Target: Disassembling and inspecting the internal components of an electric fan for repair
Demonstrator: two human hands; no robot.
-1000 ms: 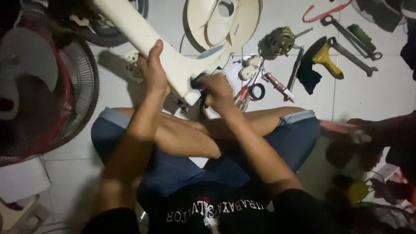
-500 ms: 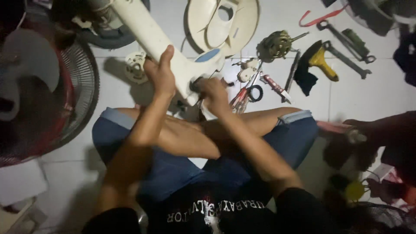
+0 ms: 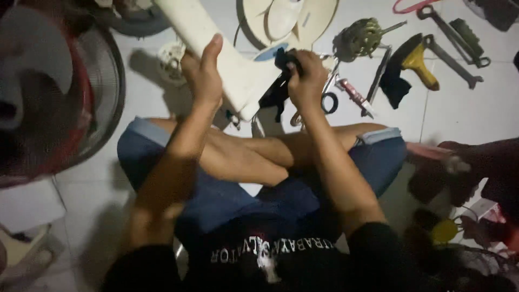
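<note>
Head view shows the person sitting cross-legged on the tiled floor [image 3: 465, 113], both hands raised to a long white plastic fan stand [image 3: 216, 48] that slants from the top of the frame down toward the lap. The left hand [image 3: 203, 73] is wrapped around the stand from below, fingers closed on it. The right hand [image 3: 305, 73] is closed on a black part [image 3: 275, 89] at the stand's lower end; it may be a cable or a clip, the blur makes it hard to tell.

Compared with half a second ago, the stand sits a little steeper and the left hand has slid slightly higher along it, while the right hand has stayed pinched at the same end. That suggests the work at that end is ongoing, not finished.

Nearby lie a fan motor [image 3: 359, 38], a yellow-handled tool [image 3: 419, 65], wrenches [image 3: 448, 35] and a fan guard [image 3: 81, 97] at the left.
</note>
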